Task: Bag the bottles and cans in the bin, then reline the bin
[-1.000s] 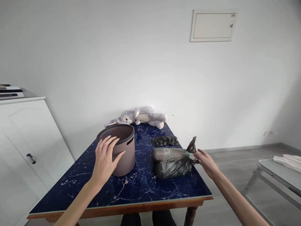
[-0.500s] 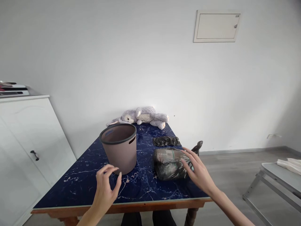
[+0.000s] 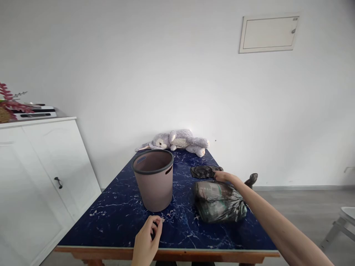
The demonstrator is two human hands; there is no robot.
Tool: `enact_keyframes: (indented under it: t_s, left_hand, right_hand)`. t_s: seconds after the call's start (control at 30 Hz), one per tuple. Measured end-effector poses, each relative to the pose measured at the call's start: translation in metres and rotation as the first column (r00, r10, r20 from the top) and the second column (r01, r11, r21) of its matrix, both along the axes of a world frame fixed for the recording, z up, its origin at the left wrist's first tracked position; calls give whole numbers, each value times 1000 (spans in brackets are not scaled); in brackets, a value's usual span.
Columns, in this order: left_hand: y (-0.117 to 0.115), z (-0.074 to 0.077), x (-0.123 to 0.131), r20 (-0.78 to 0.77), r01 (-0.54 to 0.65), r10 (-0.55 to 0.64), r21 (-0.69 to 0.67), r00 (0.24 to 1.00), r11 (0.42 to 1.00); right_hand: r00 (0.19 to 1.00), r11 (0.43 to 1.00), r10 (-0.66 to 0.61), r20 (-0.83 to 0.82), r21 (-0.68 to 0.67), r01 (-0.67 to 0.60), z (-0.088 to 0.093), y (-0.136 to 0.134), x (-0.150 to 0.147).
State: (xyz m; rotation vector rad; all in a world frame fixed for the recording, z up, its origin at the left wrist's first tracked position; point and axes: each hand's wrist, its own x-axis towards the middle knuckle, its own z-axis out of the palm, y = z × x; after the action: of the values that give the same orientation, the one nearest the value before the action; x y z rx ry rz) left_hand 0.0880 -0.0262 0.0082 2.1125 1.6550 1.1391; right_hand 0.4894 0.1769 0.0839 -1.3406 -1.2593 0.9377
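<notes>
My right hand (image 3: 222, 177) reaches past a full plastic bag and has its fingers closed on the right end of a crumpled black plastic bag (image 3: 202, 171). Under my right forearm lies the full black, see-through bag (image 3: 217, 202), with packaging showing faintly inside and its twisted neck (image 3: 252, 179) pointing right. My left hand (image 3: 149, 236) is near the table's front edge, its fingertips curled to the thumb with nothing visible in them. Just beyond it stands a brownish trash can (image 3: 155, 190) with a dark rim and side handle slots, upright.
The blue marble-patterned table (image 3: 111, 218) has a wooden edge. A grey plush rabbit (image 3: 177, 140) lies on its far end by the wall. White cabinet (image 3: 47, 177) at left, holding a pink plant (image 3: 16, 105). A light-coloured stand (image 3: 337, 229) is at the right.
My right hand has gone from the full bag to the crumpled black bag behind it and closed there. My left hand's fingers have curled together. The view has shifted slightly.
</notes>
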Motion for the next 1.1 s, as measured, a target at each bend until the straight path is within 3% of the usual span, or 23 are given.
enact_keyframes:
  t_s: [0.2, 0.4, 0.67, 0.83, 1.0, 1.1]
  left_hand:
    - [0, -5, -1, -30, -3, 5, 50, 1000, 999]
    - [1, -7, 0, -33, -18, 20, 46, 999, 999]
    - [5, -4, 0, -14, -25, 25, 8, 1000, 1000]
    - [-6, 24, 13, 150, 89, -69, -130, 986, 988]
    - [-34, 69, 56, 345, 349, -273, -180, 898, 920]
    - [-51, 96, 76, 454, 425, -290, -229, 842, 876]
  right_hand:
    - [990, 1000, 25, 137, -16, -23, 4, 0, -2]
    - [978, 1000, 7, 207, 15, -10, 39, -8, 5]
    - [996, 990, 86, -24, 117, -83, 78, -87, 2]
    - [957, 979, 204, -206, 51, -197, 85, -151, -21]
    - [907, 932, 334, -256, -53, -359, 78, -213, -58]
    - [888, 901, 401, -225, -80, -426, 70, -246, -74]
